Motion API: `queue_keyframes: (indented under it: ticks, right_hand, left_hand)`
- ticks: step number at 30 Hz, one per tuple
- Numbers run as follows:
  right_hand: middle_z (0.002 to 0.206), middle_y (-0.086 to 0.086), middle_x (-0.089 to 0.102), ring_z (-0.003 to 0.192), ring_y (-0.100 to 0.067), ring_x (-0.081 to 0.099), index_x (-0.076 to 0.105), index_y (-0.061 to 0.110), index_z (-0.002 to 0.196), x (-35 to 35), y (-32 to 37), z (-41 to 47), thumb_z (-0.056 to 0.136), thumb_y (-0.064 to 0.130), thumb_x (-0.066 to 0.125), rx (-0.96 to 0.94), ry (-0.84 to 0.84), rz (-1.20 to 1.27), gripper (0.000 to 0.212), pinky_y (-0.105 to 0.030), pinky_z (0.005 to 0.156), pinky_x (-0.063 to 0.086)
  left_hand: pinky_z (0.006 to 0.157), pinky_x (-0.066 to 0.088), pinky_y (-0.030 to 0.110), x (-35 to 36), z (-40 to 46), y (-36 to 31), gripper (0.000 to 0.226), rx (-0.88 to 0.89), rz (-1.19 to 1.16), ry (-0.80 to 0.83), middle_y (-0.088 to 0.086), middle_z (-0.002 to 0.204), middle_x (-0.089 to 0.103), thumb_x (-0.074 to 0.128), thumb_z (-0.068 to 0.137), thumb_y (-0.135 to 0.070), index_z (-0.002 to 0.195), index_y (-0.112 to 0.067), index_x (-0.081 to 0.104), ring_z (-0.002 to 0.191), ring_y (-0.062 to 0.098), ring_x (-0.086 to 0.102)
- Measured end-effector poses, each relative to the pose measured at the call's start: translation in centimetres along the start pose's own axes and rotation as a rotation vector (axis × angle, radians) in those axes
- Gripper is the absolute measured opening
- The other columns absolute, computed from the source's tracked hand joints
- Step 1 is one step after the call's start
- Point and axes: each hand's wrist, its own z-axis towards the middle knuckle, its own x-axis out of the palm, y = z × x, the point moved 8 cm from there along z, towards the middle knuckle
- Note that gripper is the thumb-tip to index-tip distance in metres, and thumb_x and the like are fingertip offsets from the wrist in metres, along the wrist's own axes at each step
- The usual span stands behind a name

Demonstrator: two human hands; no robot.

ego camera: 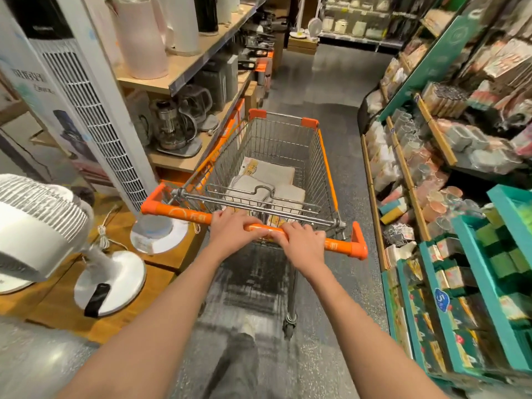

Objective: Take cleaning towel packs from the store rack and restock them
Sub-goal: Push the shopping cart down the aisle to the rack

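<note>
Cleaning towel packs lie flat in the basket of the shopping cart, so the carrying step looks to be in hand. The left hand and right hand both grip the orange handle, fingers curled over it. Next, probably, the cart must be steered along the aisle floor beside the teal rack to the restocking spot.
</note>
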Motion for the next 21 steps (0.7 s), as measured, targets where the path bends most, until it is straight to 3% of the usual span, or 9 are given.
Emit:
queue_keyframes:
  ticks: [4, 8, 12, 16, 21]
  right_hand:
    - [0.124, 0.005, 0.055, 0.119, -0.023, 0.045, 0.051, 0.03, 0.122, -0.6, -0.8, 5.4, 0.095, 0.056, 0.025, 0.005, -0.002, 0.007, 0.045, -0.039, 0.082, 0.029]
    - [0.122, 0.005, 0.057, 0.113, -0.023, 0.048, 0.052, 0.03, 0.12, -1.1, -1.7, 10.9, 0.095, 0.059, 0.024, 0.018, 0.015, 0.025, 0.048, -0.04, 0.082, 0.03]
    - [0.114, 0.006, 0.06, 0.105, -0.021, 0.051, 0.054, 0.031, 0.113, -1.6, -2.7, 16.0, 0.093, 0.063, 0.023, 0.038, 0.019, 0.062, 0.049, -0.04, 0.083, 0.033]
    - [0.117, 0.005, 0.06, 0.107, -0.021, 0.051, 0.054, 0.03, 0.116, -2.3, -3.8, 20.3, 0.093, 0.063, 0.024, 0.048, 0.021, 0.067, 0.05, -0.039, 0.083, 0.032]
    - [0.119, 0.003, 0.06, 0.11, -0.024, 0.051, 0.054, 0.028, 0.119, -3.3, -5.0, 25.1, 0.093, 0.063, 0.023, 0.047, 0.015, 0.06, 0.053, -0.041, 0.085, 0.033]
  left_hand:
    - [0.093, 0.021, 0.036, -0.6, 5.7, 0.4, 0.042, 0.012, -0.003, -0.017, -0.012, 0.108, 0.06, 0.045, 0.083, -0.07, 0.109, -0.045, 0.065, 0.111, 0.018, 0.044]
    - [0.09, 0.021, 0.035, -1.1, 11.3, 0.9, 0.045, 0.009, -0.007, 0.007, -0.015, 0.091, 0.047, 0.042, 0.082, -0.073, 0.108, -0.044, 0.065, 0.107, 0.018, 0.044]
    - [0.086, 0.02, 0.033, -1.6, 16.6, 1.1, 0.048, 0.016, -0.005, 0.009, -0.017, 0.089, 0.044, 0.038, 0.082, -0.074, 0.109, -0.045, 0.064, 0.104, 0.016, 0.043]
    - [0.085, 0.021, 0.032, -2.0, 21.1, 0.9, 0.072, 0.034, 0.001, 0.028, -0.015, 0.1, 0.053, 0.022, 0.066, -0.092, 0.12, -0.056, 0.053, 0.105, 0.015, 0.044]
    - [0.092, 0.021, 0.034, -2.4, 26.3, 0.6, 0.047, 0.034, 0.006, 0.004, -0.013, 0.114, 0.06, 0.038, 0.078, -0.08, 0.112, -0.055, 0.059, 0.11, 0.015, 0.046]
